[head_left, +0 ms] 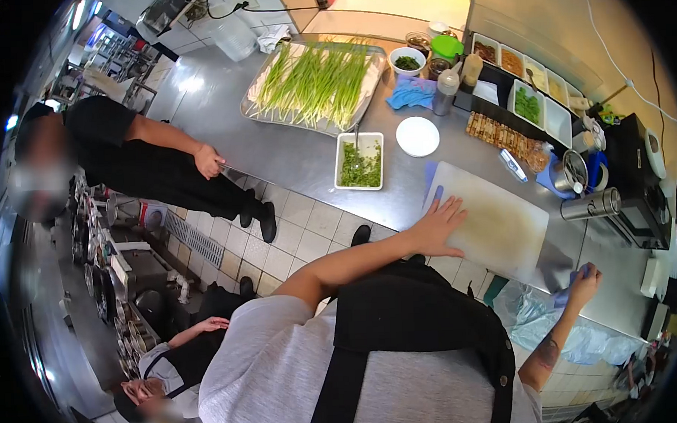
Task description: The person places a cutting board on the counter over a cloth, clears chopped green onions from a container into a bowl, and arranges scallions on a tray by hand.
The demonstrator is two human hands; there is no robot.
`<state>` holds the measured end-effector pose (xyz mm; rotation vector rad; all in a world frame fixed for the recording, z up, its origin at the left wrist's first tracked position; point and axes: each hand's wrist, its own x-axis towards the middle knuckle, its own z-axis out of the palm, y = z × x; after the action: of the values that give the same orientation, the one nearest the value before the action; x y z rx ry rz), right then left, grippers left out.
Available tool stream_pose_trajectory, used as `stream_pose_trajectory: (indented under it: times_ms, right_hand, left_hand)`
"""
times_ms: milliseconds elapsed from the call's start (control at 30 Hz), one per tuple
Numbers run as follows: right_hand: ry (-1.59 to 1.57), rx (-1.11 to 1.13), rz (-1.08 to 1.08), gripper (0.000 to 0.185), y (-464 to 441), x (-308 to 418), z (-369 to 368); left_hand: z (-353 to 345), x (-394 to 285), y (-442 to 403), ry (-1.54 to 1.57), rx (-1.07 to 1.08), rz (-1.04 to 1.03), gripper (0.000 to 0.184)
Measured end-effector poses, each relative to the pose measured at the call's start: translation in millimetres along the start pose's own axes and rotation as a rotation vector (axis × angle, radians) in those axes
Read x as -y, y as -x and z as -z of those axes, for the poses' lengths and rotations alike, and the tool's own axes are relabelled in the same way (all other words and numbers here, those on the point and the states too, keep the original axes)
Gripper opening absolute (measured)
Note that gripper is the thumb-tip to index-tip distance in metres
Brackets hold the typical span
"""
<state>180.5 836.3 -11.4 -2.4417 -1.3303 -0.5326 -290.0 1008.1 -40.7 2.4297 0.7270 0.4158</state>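
Observation:
My left hand (437, 227) lies flat with spread fingers on the left end of a white cutting board (499, 224). The board's middle looks yellowish and worn. A strip of purple-blue cloth (430, 177) pokes out from beneath the board's far left corner. Over by the counter's front edge, right of the board, my right hand (587, 281) is closed around a bluish cloth (561, 298). Beyond the board stand a white plate (418, 137) and a white tub of chopped greens (360, 162) with a spoon in it.
A metal tray (249, 114) of long green stalks sits farther back on the steel counter (277, 150). Topping containers (527, 104) and a microwave (640, 208) line the right side. Plastic bags (536, 320) hang below the counter. Two other people are at left, one with a hand (209, 161) near the counter edge.

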Motion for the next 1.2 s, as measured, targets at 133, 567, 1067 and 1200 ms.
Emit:
stream_pose_trajectory:
  times_ms: [133, 567, 1067, 1200]
  right_hand:
    - [-0.247, 0.119, 0.095, 0.03, -26, 98, -3]
    - [-0.785, 0.446, 1.062, 0.035, -26, 608, -31]
    - [-0.286, 0.69, 0.848, 0.01, 34, 573, -7]
    - [-0.543, 0.516, 0.649, 0.011, 39, 547, 19]
  left_hand:
    - [36, 12, 79, 0.534, 0.027, 0.15, 0.067]
    - [145, 160, 229, 0.922, -0.018, 0.773, 0.03]
    - [123, 187, 104, 0.473, -0.344, 0.487, 0.071]
    - [131, 180, 88, 0.713, -0.408, 0.328, 0.075]
